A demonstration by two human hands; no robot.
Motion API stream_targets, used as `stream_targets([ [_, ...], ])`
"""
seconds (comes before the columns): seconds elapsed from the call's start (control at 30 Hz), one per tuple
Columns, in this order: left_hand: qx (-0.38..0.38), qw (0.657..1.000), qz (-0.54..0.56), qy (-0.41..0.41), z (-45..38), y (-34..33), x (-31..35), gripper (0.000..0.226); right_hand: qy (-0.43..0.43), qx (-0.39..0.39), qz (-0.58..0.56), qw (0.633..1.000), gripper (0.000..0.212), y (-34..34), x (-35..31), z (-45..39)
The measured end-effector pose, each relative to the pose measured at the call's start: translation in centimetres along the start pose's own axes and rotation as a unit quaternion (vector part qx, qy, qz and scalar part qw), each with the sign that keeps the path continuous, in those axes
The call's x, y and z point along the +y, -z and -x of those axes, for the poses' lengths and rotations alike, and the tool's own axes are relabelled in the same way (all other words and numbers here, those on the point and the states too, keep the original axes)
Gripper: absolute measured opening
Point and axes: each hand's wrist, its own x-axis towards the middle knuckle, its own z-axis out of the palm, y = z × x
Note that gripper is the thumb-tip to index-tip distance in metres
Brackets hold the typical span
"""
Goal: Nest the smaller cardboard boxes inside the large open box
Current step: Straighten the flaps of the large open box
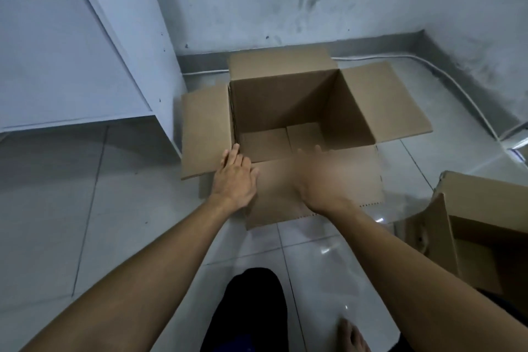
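Observation:
A large open cardboard box [285, 100] stands on the tiled floor near the wall, all its flaps folded outward and its inside empty. My left hand [235, 177] lies flat, fingers spread, at the box's near left corner, touching the left and front flaps. My right hand [320, 180] is blurred by motion, open over the front flap, holding nothing. A smaller open cardboard box [485, 237] sits at the right edge, partly cut off.
A white cabinet [85, 51] stands left of the large box, close to its left flap. A white cable [457, 88] runs along the grey skirting behind and to the right. A dark-clothed knee [251, 308] and a bare foot [350, 334] are at the bottom.

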Motion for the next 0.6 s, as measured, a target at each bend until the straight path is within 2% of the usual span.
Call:
stream_targets([
  [0.33, 0.018, 1.0, 0.004, 0.006, -5.6, 0.3, -3.2, 0.052, 0.023, 0.018, 0.036, 0.999, 0.084, 1.4, -1.8, -6.8],
  [0.47, 0.009, 1.0, -0.002, 0.001, -6.2, 0.3, -4.2, 0.054, 0.017, 0.011, 0.062, 0.998, 0.084, 1.8, -2.7, -7.1],
  [0.6, 0.0, 1.0, -0.01, 0.001, -5.7, 0.7, -4.2, 0.059, 0.004, 0.003, 0.024, 1.0, 0.088, 2.5, -3.0, -6.0],
])
